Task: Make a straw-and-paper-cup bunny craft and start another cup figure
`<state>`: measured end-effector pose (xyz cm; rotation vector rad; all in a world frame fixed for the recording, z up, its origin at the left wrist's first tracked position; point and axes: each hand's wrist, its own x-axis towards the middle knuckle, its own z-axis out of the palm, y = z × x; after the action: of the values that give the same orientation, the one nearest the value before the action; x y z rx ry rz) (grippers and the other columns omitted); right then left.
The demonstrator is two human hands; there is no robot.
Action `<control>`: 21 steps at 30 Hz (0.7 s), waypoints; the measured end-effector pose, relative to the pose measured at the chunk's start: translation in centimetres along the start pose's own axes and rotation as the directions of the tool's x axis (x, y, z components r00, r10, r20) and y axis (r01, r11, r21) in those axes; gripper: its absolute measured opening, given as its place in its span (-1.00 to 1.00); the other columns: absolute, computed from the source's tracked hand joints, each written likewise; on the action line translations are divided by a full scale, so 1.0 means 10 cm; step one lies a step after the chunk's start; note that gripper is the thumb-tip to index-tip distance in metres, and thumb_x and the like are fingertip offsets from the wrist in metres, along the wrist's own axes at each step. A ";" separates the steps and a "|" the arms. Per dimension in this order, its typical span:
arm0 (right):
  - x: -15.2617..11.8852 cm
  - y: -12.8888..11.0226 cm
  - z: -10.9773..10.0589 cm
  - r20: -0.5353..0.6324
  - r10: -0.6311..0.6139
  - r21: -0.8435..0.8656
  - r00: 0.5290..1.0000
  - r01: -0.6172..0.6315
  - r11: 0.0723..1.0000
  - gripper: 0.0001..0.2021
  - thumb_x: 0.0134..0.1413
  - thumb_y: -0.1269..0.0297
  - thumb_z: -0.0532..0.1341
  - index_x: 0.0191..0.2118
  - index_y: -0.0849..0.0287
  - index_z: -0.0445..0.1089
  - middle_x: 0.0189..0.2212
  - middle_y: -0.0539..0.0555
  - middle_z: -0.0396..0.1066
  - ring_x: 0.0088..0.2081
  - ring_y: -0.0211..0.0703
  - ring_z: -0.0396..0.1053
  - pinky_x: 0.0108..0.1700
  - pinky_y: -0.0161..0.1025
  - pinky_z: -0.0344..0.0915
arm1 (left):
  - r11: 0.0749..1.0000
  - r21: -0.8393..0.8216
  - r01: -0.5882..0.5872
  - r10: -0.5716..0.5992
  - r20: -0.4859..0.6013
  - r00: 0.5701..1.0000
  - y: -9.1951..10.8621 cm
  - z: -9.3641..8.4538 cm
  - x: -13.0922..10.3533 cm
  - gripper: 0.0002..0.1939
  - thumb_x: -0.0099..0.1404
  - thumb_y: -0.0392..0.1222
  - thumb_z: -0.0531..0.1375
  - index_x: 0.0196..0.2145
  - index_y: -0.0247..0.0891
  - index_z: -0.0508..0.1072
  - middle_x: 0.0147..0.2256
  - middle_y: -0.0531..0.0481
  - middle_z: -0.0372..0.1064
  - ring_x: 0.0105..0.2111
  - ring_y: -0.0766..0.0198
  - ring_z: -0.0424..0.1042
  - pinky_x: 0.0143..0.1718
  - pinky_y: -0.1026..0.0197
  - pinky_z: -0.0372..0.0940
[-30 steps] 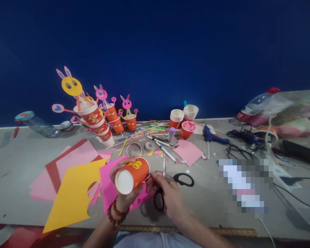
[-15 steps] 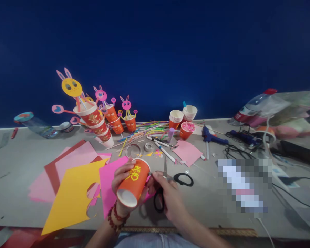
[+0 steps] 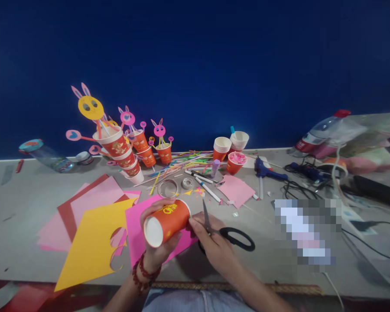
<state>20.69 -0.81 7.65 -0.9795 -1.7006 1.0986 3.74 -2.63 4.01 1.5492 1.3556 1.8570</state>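
Blue wall [image 3: 195, 73] rises behind a cluttered grey table [image 3: 256, 264]. Above its front part, the left hand [image 3: 159, 251] curls round an orange paper cup [image 3: 170, 223], tipped sideways. The right hand [image 3: 211, 236], thumb and fingers pinched together at the cup's rim, also holds black-handled scissors [image 3: 208, 223], their blades pointing toward the wall.

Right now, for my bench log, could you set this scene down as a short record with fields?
Left hand: holds an orange cup, tipped sideways
Right hand: fingertips at the cup's rim, scissors in its grasp
Paper, left: notched yellow sheet, pink and red sheets
Back left: cups with rabbit faces
Back centre: coloured sticks
Right: blue glue gun, bottle with red cap
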 end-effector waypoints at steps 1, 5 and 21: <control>0.02 -0.01 -0.04 0.029 -0.104 -0.107 0.994 0.107 0.988 -0.60 0.43 0.18 0.02 -0.47 0.10 0.35 -0.50 0.01 0.38 -0.38 -0.14 0.35 -0.23 -0.22 0.23 | 0.999 -0.008 0.044 -0.044 0.008 0.999 0.01 -0.01 0.01 -0.40 0.12 0.00 0.42 0.03 -0.12 0.28 -0.04 -0.15 0.47 -0.05 -0.03 0.51 -0.06 -0.11 0.46; 0.10 -0.04 -0.16 0.201 -0.361 -0.302 0.911 0.408 0.862 -0.62 0.45 0.30 -0.01 -0.45 0.13 0.32 -0.55 0.00 0.35 -0.45 -0.16 0.27 -0.28 -0.19 0.14 | 0.952 -0.106 0.288 -0.275 0.123 0.954 0.00 -0.09 0.08 -0.51 0.13 -0.02 0.39 -0.04 -0.18 0.37 -0.15 -0.13 0.53 -0.16 -0.01 0.55 -0.10 -0.05 0.47; 0.25 0.13 -0.37 0.652 -0.492 -0.478 0.577 0.816 0.323 -0.78 0.41 0.43 0.13 -0.34 0.14 0.34 -0.46 -0.01 0.41 -0.41 -0.14 0.22 -0.35 -0.17 0.04 | 0.590 -0.230 0.774 -0.603 0.512 0.612 0.25 -0.08 0.32 -0.62 0.18 0.01 0.36 -0.17 -0.30 0.48 -0.24 -0.14 0.55 -0.25 0.05 0.53 -0.27 0.12 0.44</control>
<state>23.56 2.87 7.91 -0.3180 -2.6628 -0.0867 2.68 -1.67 7.88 0.8579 1.0405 1.1424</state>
